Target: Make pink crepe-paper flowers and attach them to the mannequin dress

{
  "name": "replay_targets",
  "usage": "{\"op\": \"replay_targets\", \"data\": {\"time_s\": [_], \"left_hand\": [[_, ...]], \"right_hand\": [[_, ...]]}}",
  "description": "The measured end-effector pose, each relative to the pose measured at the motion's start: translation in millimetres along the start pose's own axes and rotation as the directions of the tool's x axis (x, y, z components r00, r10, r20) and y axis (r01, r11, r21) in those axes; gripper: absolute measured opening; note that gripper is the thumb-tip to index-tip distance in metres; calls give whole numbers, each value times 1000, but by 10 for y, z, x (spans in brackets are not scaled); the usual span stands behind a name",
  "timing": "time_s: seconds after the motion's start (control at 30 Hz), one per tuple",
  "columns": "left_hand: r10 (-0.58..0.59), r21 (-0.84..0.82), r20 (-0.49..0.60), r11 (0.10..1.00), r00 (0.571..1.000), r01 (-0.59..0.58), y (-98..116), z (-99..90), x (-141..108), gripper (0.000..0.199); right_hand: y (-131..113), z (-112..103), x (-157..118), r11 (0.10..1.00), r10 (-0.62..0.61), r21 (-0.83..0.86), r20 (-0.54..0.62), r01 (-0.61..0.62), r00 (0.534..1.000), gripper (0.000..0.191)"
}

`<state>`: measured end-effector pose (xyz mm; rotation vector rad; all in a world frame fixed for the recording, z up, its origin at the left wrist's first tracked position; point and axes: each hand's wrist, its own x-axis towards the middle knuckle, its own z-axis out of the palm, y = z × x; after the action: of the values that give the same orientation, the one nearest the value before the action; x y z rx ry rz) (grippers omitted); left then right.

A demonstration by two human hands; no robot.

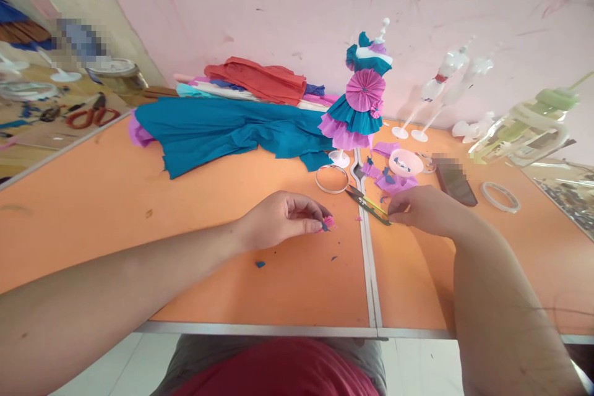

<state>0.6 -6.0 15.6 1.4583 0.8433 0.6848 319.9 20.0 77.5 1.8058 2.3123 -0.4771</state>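
Note:
My left hand (294,219) pinches a small pink and blue crepe paper scrap (327,223) between thumb and fingertips, low over the orange table. To the right, the bent fingers of my right hand (424,210) close at the handle end of a pair of thread snips (370,205), which lies across the table seam. A white tape roll (332,190) rests by the snips' tip. Beyond it stands a white doll figure on a stand, in a teal and purple ruffled paper dress (359,111). Blue paper bits (260,265) lie in front of my left hand.
Teal crepe paper (232,124) spreads along the back left, before a folded stack with red paper (260,79). At right are a pink bowl (406,163), purple scraps (394,183), a dark phone (457,179), another tape roll (500,197), bare doll figures (445,74) and a bottle (533,117).

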Motion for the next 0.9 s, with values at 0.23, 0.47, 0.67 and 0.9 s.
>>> {"op": "replay_targets", "data": {"time_s": [0.23,0.47,0.67,0.9], "left_hand": [[-2,-20,-17,1000,1000,1,20,3,-7,28],[-74,-176,-61,982,995,62,12,-14,-10,28],[-138,-417,-72,904,988,96,-32,-35,5,22],[-169,-486,-58,866,984,120,-10,-23,-5,22]], "right_hand": [[-56,71,39,991,41,-130,37,-36,999,11],[13,111,31,993,-11,-118,47,16,999,8],[-146,47,41,993,-21,-115,-303,-14,953,15],[-325,32,39,967,-179,25,-636,252,751,10]]}}
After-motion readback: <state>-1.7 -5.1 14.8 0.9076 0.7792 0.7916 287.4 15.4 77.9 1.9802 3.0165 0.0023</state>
